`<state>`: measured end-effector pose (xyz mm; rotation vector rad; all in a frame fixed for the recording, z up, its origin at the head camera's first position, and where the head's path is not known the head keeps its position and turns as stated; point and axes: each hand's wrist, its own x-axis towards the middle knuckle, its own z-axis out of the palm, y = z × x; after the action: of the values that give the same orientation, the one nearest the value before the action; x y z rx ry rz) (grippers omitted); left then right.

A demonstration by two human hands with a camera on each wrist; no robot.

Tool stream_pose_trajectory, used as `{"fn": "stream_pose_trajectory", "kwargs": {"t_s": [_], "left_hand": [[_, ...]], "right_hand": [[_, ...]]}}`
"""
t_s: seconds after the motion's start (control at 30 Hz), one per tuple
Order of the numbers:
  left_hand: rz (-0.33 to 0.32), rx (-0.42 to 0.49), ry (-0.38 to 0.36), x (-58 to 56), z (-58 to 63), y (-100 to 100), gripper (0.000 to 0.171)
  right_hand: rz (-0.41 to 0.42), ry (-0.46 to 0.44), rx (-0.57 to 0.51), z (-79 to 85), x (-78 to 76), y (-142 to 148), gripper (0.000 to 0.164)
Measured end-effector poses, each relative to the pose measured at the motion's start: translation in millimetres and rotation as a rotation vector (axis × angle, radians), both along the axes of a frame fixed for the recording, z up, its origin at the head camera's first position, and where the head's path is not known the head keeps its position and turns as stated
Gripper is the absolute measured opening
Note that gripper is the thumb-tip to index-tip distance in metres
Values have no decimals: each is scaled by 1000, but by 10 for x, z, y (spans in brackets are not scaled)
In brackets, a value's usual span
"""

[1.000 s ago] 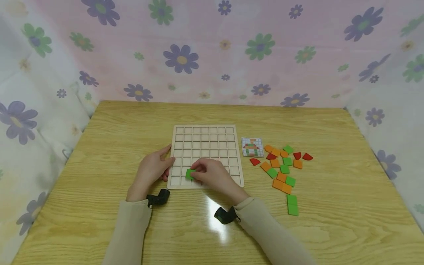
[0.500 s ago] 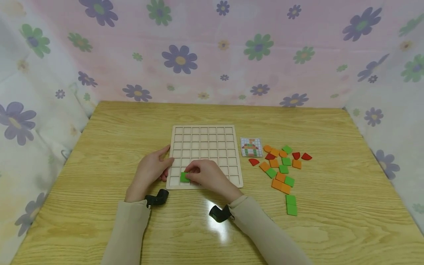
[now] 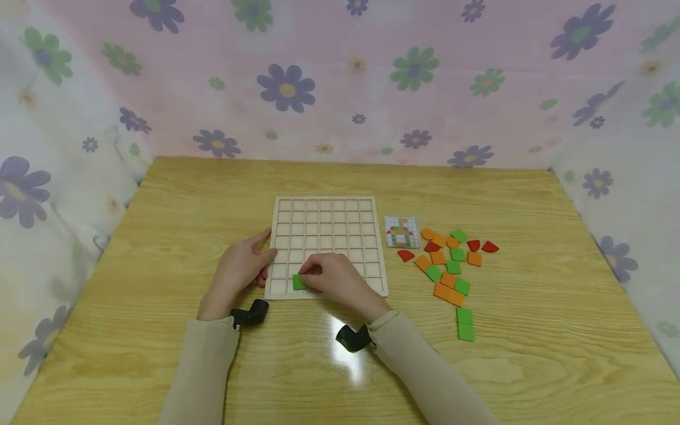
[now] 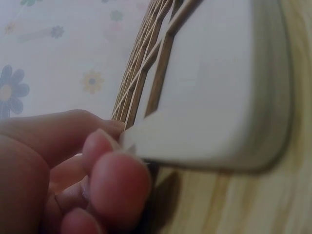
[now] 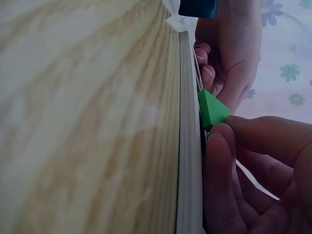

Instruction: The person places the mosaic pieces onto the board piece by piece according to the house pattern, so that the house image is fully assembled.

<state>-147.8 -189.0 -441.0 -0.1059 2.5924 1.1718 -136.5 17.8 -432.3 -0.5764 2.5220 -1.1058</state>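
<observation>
A square wooden grid board (image 3: 326, 201) lies on the table in the head view, its visible compartments bare wood. At its left edge my left hand (image 3: 239, 268) grips the rim, with the thumb over the edge; the left wrist view shows the fingertips (image 4: 119, 183) close up against the board's side. My right hand (image 3: 340, 280) pinches a green square tile (image 3: 298, 282) between thumb and index finger over the bottom row, near the second compartment from the left. In the right wrist view the green tile (image 5: 212, 111) stands tilted, one edge low against the board.
Right of the board lies a small printed pattern card (image 3: 402, 232). Beyond it are scattered loose orange tiles (image 3: 448, 294), green tiles (image 3: 464, 324) and red quarter-round pieces (image 3: 490, 247). A flowered cloth (image 3: 329, 77) hangs behind the table (image 3: 212, 183).
My right hand has moved a little left along the bottom row with the green tile, then stayed there. My left hand keeps its place at the board's edge. The head view has shifted slightly.
</observation>
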Motion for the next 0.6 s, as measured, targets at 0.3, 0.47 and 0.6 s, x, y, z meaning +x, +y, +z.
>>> {"fn": "stream_pose_trajectory", "kwargs": {"t_s": [0.3,0.47,0.6], "left_hand": [[-11,13,-10,-11,16,-1,58],[-9,18,-7,-17,13,-8,58],[-8,22,-11,-21,15,-14,58]], "right_hand": [[47,16,50,67,-12,95,13],[64,-38,57,93,-32,145,13],[72,-31,64,95,-39,149,10]]}}
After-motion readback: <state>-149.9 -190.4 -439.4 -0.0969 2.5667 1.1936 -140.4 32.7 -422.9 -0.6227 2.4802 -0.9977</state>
